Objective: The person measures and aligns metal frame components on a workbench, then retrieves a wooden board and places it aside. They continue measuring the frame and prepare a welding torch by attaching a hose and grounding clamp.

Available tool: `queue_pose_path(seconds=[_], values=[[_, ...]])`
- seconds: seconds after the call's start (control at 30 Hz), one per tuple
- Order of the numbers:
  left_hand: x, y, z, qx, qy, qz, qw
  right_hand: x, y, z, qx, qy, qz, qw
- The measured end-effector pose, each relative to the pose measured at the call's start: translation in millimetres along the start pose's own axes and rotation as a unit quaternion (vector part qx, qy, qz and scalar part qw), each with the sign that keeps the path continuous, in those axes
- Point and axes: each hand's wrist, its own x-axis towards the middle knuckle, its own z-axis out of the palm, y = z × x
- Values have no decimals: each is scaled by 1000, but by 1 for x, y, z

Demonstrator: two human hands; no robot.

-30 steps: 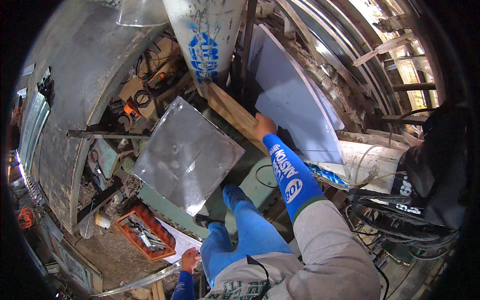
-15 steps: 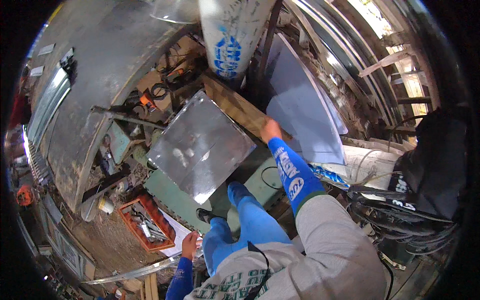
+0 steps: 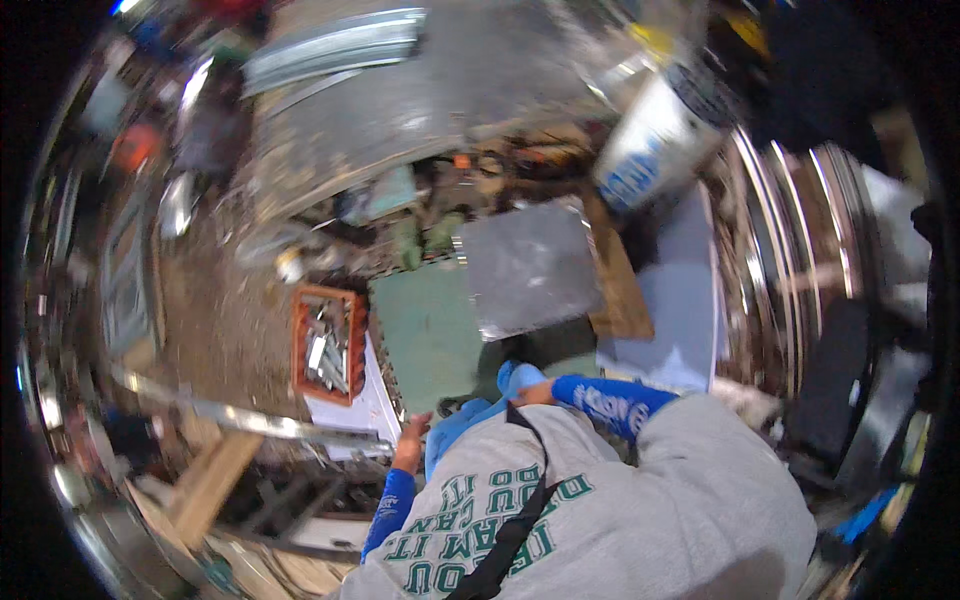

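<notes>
My left hand is beside my left thigh, close to the end of a long metal strip. Its fingers look loosely stretched, and I see nothing in them. My right hand rests low over my right thigh, with its fingers blurred and partly hidden. Ahead of my feet, a square grey metal sheet sits above green matting, touched by neither hand. A wooden board stands along the sheet's right side.
An orange crate of metal pieces lies at the left on a white sheet. Beyond is a large dark tabletop with metal profiles. A white cylinder and pale panels stand at the right.
My view has swung to the right and blurred. My right hand has left the wooden board and come back to my lap. The left hand stays beside my thigh.
</notes>
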Motion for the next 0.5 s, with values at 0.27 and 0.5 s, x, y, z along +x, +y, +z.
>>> queue_pose_path(seconds=[0.27, 0.5], values=[[-45, -168, 52, 209, -2, 197, 958, 32, -38, -40, -70, -88, -35, 993], [-65, -235, 44, 59, 92, 293, 950, 117, -127, -119, -220, -167, -124, 953]])
